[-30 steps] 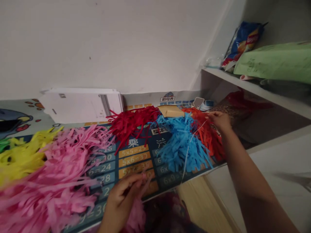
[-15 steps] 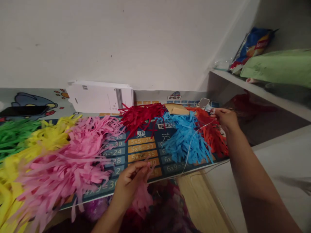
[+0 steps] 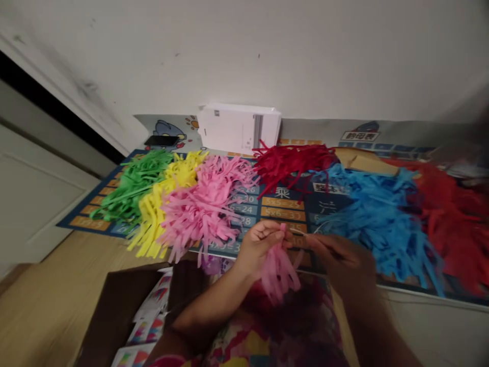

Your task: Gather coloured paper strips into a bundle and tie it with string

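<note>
My left hand [image 3: 256,251] is pinched on the top of a pink paper tassel [image 3: 280,275], whose strips hang down in front of my lap. Close to its right, my right hand [image 3: 342,262], blurred, has its fingers closed on a thin white string [image 3: 298,232]. The string reaches toward the tassel's top; whether it passes through cannot be told. Past my hands lie a pile of pink tassels [image 3: 206,204], dark red tassels [image 3: 294,162] and blue tassels [image 3: 385,219].
Yellow tassels [image 3: 153,219] and green tassels [image 3: 133,186] are on the left of the printed table mat [image 3: 91,206], with a phone [image 3: 164,141] behind. White boxes [image 3: 233,127] stand by the wall. Red-orange tassels [image 3: 453,219] lie right. A brown carton [image 3: 110,306] of packets is at lower left.
My right hand has come from the far right, by the red-orange tassels, to beside my left hand with the string. My left hand has raised the pink tassel. The view has turned left.
</note>
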`<state>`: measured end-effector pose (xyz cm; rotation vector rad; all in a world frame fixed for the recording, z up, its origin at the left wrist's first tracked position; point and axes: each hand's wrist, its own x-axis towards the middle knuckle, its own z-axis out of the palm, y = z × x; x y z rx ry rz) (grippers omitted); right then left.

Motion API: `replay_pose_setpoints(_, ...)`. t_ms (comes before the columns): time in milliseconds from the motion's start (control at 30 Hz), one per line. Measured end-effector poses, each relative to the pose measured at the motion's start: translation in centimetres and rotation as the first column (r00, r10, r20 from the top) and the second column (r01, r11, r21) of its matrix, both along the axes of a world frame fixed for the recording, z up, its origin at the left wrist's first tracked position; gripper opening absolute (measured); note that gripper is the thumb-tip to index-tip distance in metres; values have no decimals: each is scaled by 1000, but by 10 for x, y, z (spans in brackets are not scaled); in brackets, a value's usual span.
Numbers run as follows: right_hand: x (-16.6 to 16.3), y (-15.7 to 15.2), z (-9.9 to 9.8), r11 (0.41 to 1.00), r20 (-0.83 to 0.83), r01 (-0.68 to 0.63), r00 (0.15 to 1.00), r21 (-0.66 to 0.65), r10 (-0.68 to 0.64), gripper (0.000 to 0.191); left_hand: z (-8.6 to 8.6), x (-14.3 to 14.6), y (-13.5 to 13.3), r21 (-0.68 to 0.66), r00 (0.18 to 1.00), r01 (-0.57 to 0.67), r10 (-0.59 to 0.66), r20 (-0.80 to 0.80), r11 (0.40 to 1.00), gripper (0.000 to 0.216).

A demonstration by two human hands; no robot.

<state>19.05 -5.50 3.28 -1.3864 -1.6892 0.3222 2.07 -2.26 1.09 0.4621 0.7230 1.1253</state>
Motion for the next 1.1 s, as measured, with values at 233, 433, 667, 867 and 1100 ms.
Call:
replay_pose_setpoints(233, -9, 8, -1, 997, 99, -42, 994, 63, 35, 23, -3, -11, 0, 5, 1000, -28, 28, 11, 1000, 41)
replay_pose_setpoints(433, -14, 8, -1, 993, 162, -92, 984, 71, 79, 30, -4, -9, -1, 42, 1000, -9, 10, -9, 999, 40)
replay_pose_setpoints(667, -6, 1, 2, 981, 233, -188, 957, 52, 171, 29, -8, -7, -2, 118, 996, 15, -5, -87, 993, 39)
replay_pose_setpoints(867, -3, -2, 1, 978, 247, -186, 956, 93, 158, 26, -7, -5, -5, 113, 996, 44, -34, -86, 993, 40)
replay_pose_setpoints(1100, 0, 6, -3, 946, 137, -268, 946, -181, 294, 35, -6, -4, -12, 261, 958, 105, -27, -286, 960, 38)
